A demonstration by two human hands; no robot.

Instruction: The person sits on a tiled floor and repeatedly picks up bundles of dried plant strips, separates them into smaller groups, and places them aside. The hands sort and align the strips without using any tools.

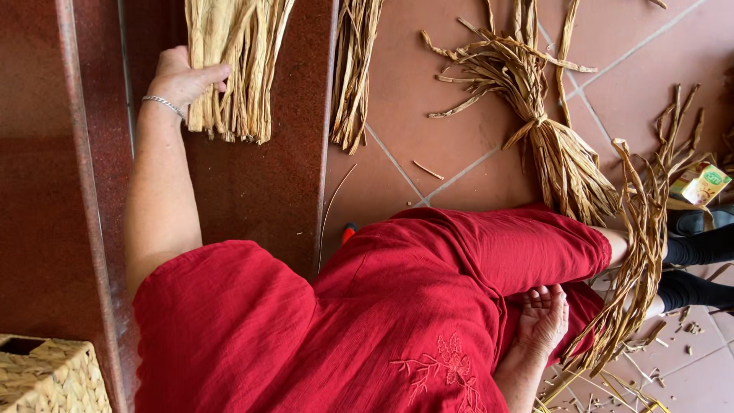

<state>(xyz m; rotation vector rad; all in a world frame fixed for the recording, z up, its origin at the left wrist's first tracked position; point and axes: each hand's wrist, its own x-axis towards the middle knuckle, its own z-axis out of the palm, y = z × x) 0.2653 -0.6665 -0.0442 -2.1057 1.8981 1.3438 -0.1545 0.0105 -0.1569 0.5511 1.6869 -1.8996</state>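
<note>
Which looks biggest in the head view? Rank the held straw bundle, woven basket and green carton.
1. held straw bundle
2. woven basket, though the frame crops both, so unsure
3. green carton, clearly smallest

A home craft spot for weaving with dried plant fibre: bundles of dried straw-coloured leaves [229, 69] lie on a dark red stone step [260, 183], a tied sheaf [562, 164] and scraps litter the terracotta tile floor [428, 84], and a woven basket [50, 378] sits nearby

Left hand [182, 76] raised, fingers curled, right hand [543, 315] resting (palm up)
</note>
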